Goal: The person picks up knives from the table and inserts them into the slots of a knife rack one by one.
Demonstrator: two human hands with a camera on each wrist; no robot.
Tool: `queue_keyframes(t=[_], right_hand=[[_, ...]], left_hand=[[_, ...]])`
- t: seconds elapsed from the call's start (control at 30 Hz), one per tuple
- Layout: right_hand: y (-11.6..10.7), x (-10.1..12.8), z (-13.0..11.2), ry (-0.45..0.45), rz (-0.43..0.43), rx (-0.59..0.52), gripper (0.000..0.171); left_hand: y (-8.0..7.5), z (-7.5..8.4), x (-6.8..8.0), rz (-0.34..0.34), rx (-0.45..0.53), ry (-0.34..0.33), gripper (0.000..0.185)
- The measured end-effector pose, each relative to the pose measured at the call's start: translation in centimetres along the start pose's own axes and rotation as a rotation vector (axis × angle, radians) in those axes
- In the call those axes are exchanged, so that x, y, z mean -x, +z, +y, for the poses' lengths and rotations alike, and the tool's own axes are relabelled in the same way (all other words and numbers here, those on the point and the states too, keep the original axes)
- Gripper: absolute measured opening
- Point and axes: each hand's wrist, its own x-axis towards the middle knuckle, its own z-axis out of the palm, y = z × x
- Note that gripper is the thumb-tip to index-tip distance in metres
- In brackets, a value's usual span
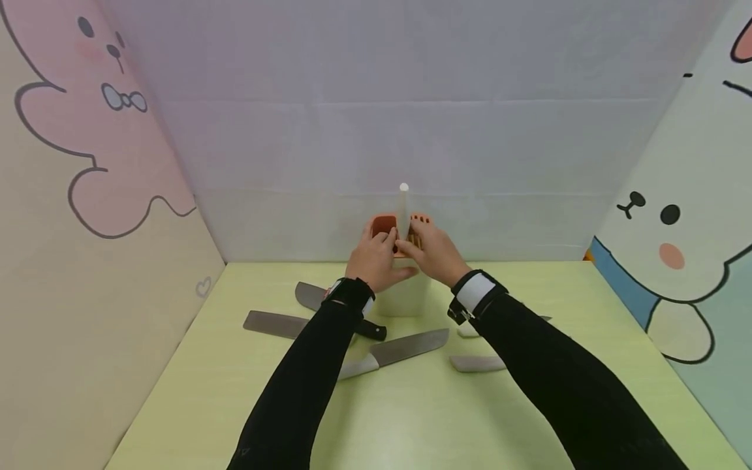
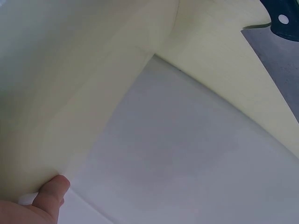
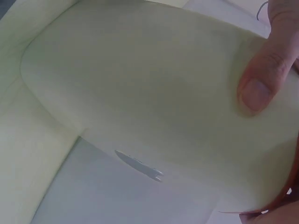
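One white-handled knife stands in knife holder at table's back edge; five or so knives remain loose on green table. Head view: my left hand and right hand close together, pinching that handle. Left wrist: only thumb, dark-handled cleaver. Right wrist: thumb pressed on pale holder wall; slot possibly hidden.

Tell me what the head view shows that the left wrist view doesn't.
Head view only: both hands, left hand and right hand, at the knife holder, a white-handled knife upright in it, and a cleaver on the green table. Left wrist view only: a thumb tip against the holder's pale wall. Both: the black-handled knife.
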Motion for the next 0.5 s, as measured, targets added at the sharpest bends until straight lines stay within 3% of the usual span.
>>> queue_keyframes(t=[0.13,0.3,0.5], right_hand=[[0.1,-0.7,0.4,0.020,-0.026,-0.002,0.028],[0.2,-1.5,0.5,0.069,-0.034,0.041,0.018],[0.2,-2.6,0.7,0.096,-0.078,0.023,0.021]], left_hand=[[0.0,0.1,0.0,0.008,-0.014,0.003,0.093],[0.2,0.1,-0.1,0.011,-0.030,0.032,0.093],[0.2,-0.1,0.0,0.019,-0.009,0.007,0.087]])
